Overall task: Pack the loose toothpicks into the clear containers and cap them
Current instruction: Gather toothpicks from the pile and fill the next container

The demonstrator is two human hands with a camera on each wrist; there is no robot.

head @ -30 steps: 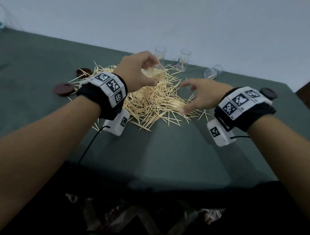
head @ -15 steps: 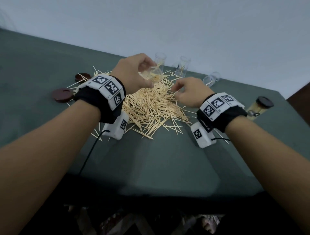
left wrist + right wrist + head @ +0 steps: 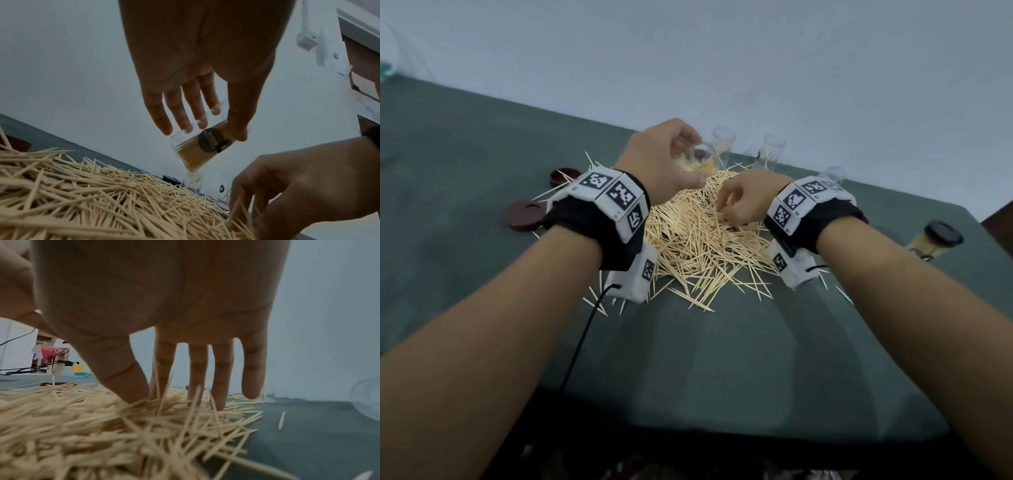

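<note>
The right hand is down in the toothpick pile, thumb and fingers narrowed to a loose pinch with their tips sunk among the sticks; a few stand upright between the digits, though whether any are truly gripped cannot be told. Just to its left and slightly farther off, the left hand is raised above the pile's far edge, holding a clear container between thumb and fingertips. That container is already well stocked with toothpicks lying parallel along its length, and it is tilted, its long axis slanting down toward the right hand in the left wrist view; which end is the mouth is not clear. The coming move likely turns on this: whatever the right hand gathers must travel up and leftward a short way, and go in lengthwise with the container's axis, so the bundle probably needs aligning first. Beyond the hands, two empty containers stand upright at the far edge of the pile, and another sits behind the right wrist. Two dark caps lie on the green table to the left, and one filled, capped container lies far right.
</note>
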